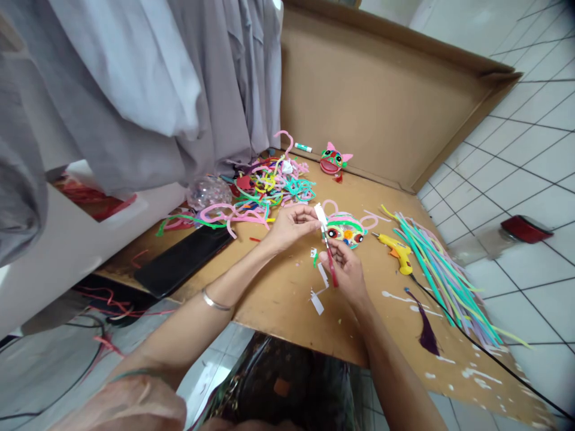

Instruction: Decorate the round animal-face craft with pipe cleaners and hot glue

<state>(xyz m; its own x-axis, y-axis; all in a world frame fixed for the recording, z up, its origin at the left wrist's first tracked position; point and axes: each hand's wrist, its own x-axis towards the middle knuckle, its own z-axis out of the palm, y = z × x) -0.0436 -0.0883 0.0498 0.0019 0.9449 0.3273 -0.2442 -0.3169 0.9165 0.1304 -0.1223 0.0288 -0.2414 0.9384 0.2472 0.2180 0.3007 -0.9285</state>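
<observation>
My left hand [294, 226] pinches a small piece of white paper [320, 214] above the table. In my right hand [345, 269] is a pair of scissors [331, 263] with red handles, its blades pointing up at the paper. Just behind my hands lies a colourful animal-face craft [348, 230] with big round eyes and pink loops. White paper scraps [317, 302] rest on the table below the scissors, near a small green and white bit [314, 256].
Right of my hands lie a yellow glue gun [399, 251], a bundle of pipe cleaners [444, 275] and a purple tassel [426, 329]. Tangled pipe cleaners [269, 185], a black phone [184, 260] and a clear ball [209, 193] are leftward. A finished-looking face craft [332, 160] stands near the cardboard wall [381, 90].
</observation>
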